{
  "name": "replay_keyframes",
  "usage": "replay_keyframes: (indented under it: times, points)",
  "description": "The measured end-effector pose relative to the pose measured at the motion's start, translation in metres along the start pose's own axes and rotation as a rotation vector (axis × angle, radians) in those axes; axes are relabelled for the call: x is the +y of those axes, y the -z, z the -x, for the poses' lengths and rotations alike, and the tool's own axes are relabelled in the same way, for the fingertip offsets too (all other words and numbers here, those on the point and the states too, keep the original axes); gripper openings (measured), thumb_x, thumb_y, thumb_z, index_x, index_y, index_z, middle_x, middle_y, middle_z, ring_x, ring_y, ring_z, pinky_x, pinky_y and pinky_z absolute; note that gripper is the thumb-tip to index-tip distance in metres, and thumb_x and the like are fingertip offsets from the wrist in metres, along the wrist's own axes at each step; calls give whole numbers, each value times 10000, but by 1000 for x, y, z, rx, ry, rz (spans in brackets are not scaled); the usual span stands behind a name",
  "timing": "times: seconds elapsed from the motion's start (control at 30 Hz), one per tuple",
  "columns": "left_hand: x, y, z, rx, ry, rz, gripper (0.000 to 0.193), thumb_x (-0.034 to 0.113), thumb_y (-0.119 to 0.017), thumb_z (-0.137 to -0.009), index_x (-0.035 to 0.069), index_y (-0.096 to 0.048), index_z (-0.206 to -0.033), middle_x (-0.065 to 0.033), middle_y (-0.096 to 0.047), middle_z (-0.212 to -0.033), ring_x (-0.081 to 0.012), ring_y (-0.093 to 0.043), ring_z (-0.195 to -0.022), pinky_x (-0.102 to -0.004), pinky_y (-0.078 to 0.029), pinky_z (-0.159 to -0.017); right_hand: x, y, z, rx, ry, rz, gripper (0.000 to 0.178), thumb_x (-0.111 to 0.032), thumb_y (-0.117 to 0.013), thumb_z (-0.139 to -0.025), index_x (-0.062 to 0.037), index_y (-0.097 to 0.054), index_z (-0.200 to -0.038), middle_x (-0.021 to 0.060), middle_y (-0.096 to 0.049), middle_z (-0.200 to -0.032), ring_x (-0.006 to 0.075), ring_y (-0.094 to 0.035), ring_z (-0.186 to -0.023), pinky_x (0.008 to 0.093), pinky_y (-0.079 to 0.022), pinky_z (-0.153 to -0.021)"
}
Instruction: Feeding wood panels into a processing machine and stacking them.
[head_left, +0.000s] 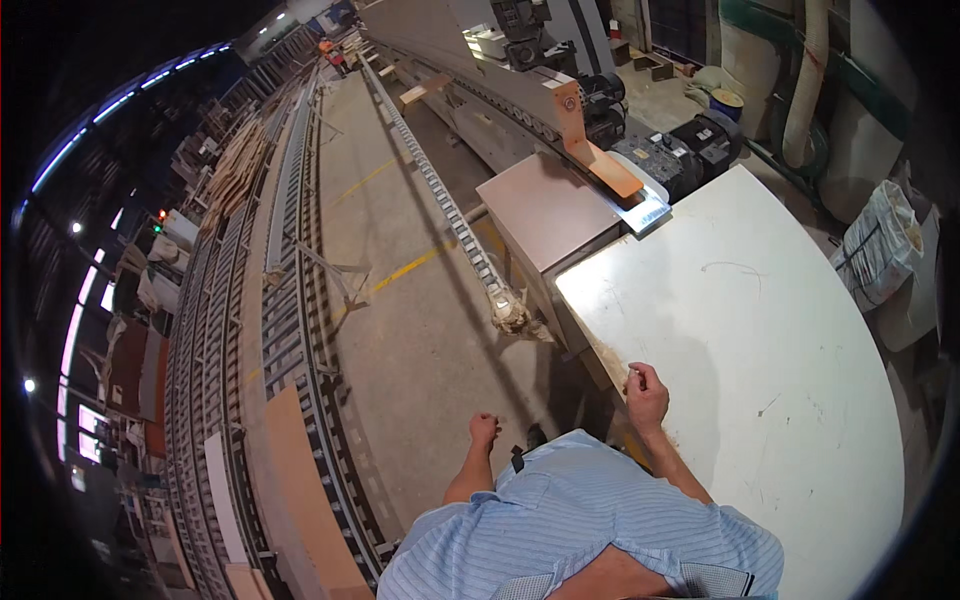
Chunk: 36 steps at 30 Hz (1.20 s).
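Observation:
My right hand [647,393] is at the left edge of a large white tabletop [770,330], its fingers curled and thumb against them. Whatever it may hold is hidden or too small to make out. Over the floor to the left hangs my left hand [485,429], closed in a loose fist with nothing showing in it. A worn, chipped strip runs along the table edge by my right hand. Ahead of the table stands a long machine [480,70] with a pinkish-brown metal box [552,208] and an orange guard [610,172] at its near end.
A narrow chain-like rail [440,195] ends in a wrapped tip left of the table. Roller conveyors [287,345] carrying boards [310,490] run along the left. Black motors [675,150] and a white sack [880,245] stand right. Another person [332,57] is far off.

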<state>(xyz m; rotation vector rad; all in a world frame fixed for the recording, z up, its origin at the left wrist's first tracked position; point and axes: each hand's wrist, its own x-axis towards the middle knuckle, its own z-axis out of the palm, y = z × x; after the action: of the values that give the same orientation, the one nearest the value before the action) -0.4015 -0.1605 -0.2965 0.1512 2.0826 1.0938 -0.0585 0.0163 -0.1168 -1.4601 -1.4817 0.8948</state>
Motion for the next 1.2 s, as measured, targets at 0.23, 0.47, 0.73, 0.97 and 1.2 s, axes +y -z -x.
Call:
replay_keyframes:
  times: [0.23,0.47,0.73,0.97,1.2]
  points:
    - [7,-4,15,-11,-9,75,124,78,-617,-853,11,-647,-952,-107,-672,-761,-219,-673,-611,-320,-486,-470,1,2,-4,-37,-58,-116,159,-197,-621,-951,-100,-699,-1050,61,-699,-690,165,-673,-606,316,-521,-593]
    - [8,1,15,-60,-1,38,123,89,-617,-864,5,-664,-941,-117,-689,-786,-209,-676,-619,-316,-488,-483,-4,5,-6,-79,-152,-448,148,-155,-606,-983,-26,-675,-1009,28,-631,-699,73,-544,-539,231,-450,-491]
    - [9,6,13,-97,-41,-8,154,126,-616,-884,-10,-666,-938,-119,-695,-801,-215,-685,-639,-325,-507,-502,-41,30,-6,-51,-70,-526,302,-223,-608,-1005,-45,-590,-762,1,-549,-634,60,-479,-570,235,-401,-533]
    - [0,7,1,-142,-11,2,180,139,-603,-901,-2,-653,-1003,-121,-695,-827,-216,-689,-658,-323,-511,-518,-41,0,-22,129,96,-342,208,-170,-622,-974,-2,-658,-858,51,-607,-679,134,-562,-628,318,-484,-610]
    - [-8,14,-8,-173,2,10,180,146,-605,-911,8,-632,-1024,-117,-689,-829,-223,-690,-655,-332,-509,-517,-24,-27,-1,-90,73,-233,192,-156,-617,-959,-30,-680,-1090,91,-709,-810,146,-659,-723,300,-529,-674]
